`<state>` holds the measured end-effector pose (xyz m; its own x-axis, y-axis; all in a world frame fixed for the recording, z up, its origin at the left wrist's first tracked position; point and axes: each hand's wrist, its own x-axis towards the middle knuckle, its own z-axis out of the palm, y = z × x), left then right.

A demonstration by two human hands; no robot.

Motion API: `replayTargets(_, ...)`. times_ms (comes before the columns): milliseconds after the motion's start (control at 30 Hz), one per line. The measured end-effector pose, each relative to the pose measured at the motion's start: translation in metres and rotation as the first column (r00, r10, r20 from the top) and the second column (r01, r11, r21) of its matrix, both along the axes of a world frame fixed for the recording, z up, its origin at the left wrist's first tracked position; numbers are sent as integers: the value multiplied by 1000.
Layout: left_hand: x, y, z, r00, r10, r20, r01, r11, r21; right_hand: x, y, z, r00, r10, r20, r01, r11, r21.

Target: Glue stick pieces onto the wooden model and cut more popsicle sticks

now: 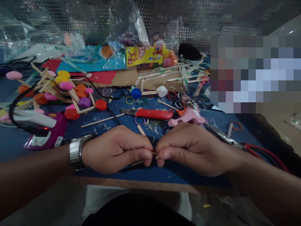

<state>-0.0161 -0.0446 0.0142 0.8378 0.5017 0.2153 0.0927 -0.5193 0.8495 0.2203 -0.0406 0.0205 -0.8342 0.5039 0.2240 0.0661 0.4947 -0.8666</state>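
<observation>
My left hand (122, 150) and my right hand (188, 150) meet low over the blue table, thumbs and fingers pinched. Between the fingertips shows a thin wooden stick (155, 153), mostly covered by the fingers. Just behind my left fingers lies a flat wooden stick (141, 130). Farther back is a red box cutter (154, 114) with its blade out. A pink glue gun (188, 116) rests behind my right hand, and red-handled pliers (235, 142) lie partly behind that wrist.
A purple power strip (60, 128) with a plugged-in cable is at left. Behind it are joined sticks with colourful clay lumps (66, 85). Blue (136, 93) and white (162, 91) caps sit near rubber bands (129, 100). Cardboard (127, 77) and a yellow packet (141, 56) lie farther back.
</observation>
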Motion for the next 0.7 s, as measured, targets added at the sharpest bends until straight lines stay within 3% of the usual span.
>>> replayTargets(367, 2, 2, -2, 998, 53, 32, -53, 999, 5, -1, 1, -1, 998, -45, -37, 42, 997, -67)
replayTargets(700, 2, -1, -2, 992, 114, -59, -111, 992, 51, 2, 5, -3, 991, -125, 44, 120, 988, 100)
